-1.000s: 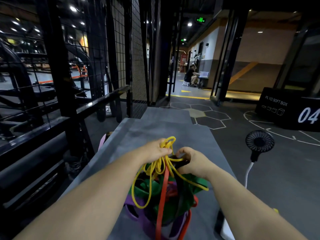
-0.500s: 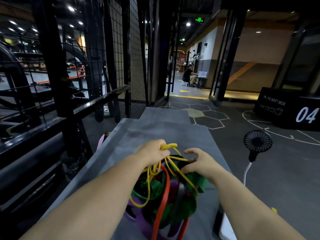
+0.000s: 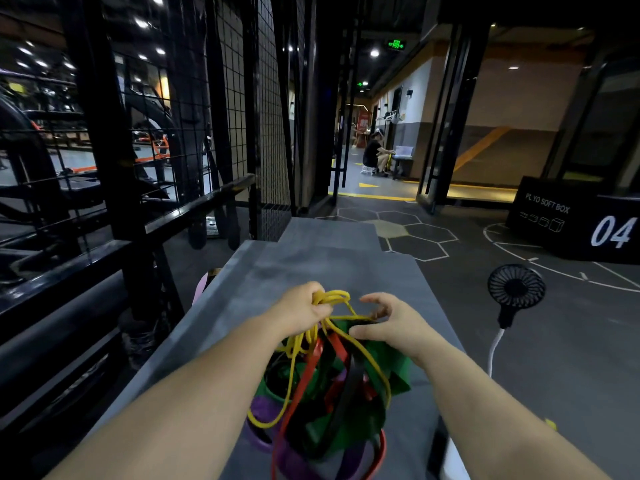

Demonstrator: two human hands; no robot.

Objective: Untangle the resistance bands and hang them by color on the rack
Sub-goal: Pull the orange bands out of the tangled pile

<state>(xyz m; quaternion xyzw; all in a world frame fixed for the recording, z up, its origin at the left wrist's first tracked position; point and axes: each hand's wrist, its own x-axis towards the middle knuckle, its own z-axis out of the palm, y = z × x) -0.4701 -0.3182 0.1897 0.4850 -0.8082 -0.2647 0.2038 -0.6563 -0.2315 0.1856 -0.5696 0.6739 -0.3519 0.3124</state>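
A tangled heap of resistance bands (image 3: 325,400) lies on a grey padded bench (image 3: 332,265): yellow (image 3: 292,372), red (image 3: 294,400), green (image 3: 394,362), black (image 3: 346,393) and purple (image 3: 263,410) strands cross each other. My left hand (image 3: 301,308) grips a bunch of yellow loops at the top of the heap. My right hand (image 3: 388,322) hovers just right of it with its fingers spread and loosely bent, fingertips touching a yellow strand. A black steel rack (image 3: 104,140) with mesh panels stands along the left.
A small black fan (image 3: 516,289) on a white stand sits on the floor to the right. A black plyo soft box (image 3: 581,220) marked 04 is at the far right. A person sits far down the corridor (image 3: 375,154).
My left hand has lowered the yellow bunch toward the heap. My right hand has let go of the bands it held and spread its fingers.
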